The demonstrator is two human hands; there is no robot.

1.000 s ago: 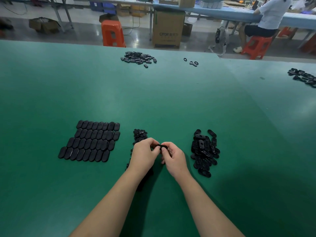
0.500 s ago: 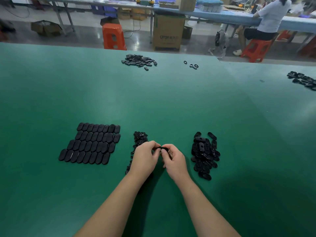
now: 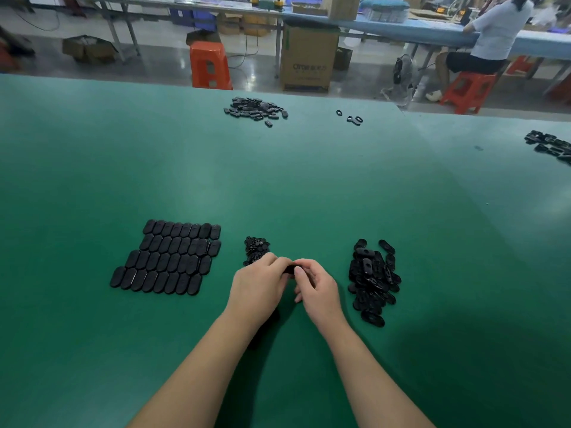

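Here, the grip is a shared one: both hands are closed on one small black part [image 3: 290, 268], held just above the green table [image 3: 278, 180] between the two near piles. The left hand [image 3: 259, 288] curls fingers and thumb round one end, and the right hand [image 3: 318, 288] pinches the other end between thumb and forefinger. The fingers hide most of the part, so I cannot tell whether it is a single piece or two pieces being pressed together.

Judging from the layout, the step is probably seating a small insert from the heap of tiny pieces [image 3: 255, 248], just behind the left hand, into a slotted shell from the loose pile [image 3: 372, 282] to the right. To do it well, the left hand should act as the steady anvil while the right does the pressing. The force should go squarely through the thumb pads, not at a tilt, so the insert does not cock in its slot. A check by feel along the seam would help before letting go.

The finished piece then likely belongs with the neat rows of ovals [image 3: 171, 257] to the left, laid flat and snug against its neighbours.
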